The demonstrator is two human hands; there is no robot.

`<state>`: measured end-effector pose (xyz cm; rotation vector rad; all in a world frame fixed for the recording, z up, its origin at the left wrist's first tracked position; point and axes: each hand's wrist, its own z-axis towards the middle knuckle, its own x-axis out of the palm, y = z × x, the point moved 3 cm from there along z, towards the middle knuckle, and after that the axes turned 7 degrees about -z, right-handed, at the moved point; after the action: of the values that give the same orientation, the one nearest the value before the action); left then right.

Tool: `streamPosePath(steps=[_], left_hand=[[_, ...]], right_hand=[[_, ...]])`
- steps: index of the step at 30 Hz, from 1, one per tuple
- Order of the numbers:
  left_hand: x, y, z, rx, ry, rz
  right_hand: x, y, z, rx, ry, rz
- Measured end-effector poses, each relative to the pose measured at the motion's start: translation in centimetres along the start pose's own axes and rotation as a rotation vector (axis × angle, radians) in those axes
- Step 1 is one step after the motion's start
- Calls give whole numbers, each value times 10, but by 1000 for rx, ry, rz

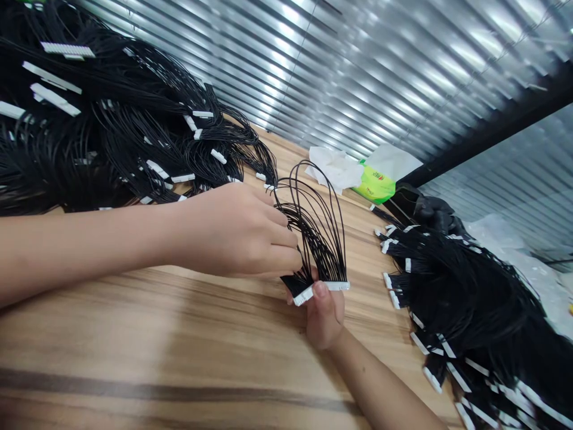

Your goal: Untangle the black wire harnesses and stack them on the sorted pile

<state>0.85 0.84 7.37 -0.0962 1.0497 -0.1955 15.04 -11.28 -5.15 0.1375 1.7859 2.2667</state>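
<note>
A wire harness of thin black wires (329, 239) with white connectors at its end is between my hands above the wooden table. My right hand (326, 316) is closed on it from below, with the thumb pressed near the inner ends of two white connectors, a left one (303, 295) and a right one (335, 286). My left hand (242, 233) reaches in from the left, back of the hand up, its fingers curled around the wires just above the connectors. Its fingertips are partly hidden. Several wires arch up in loose loops beyond my fingers.
A large heap of black wire harnesses (134, 119) with white connectors lies at the left. Another heap (474, 298) covers the right side of the wooden table (134, 346). Behind are a green packet (376, 184), white tissue (335, 167) and a corrugated metal wall (304, 65).
</note>
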Motion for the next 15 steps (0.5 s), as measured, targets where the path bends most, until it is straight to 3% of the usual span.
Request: streamPosePath(steps=[4,9,15], left_hand=[[-1,-4,1,207,117,58],[0,-4,3,151,192,54],[9,-7,3,86,206,75]], right_hand=[[0,0,-1,15,-10,-33],[-1,-2,-1,47,50,41],[-2,-1,0,6,56,-27]])
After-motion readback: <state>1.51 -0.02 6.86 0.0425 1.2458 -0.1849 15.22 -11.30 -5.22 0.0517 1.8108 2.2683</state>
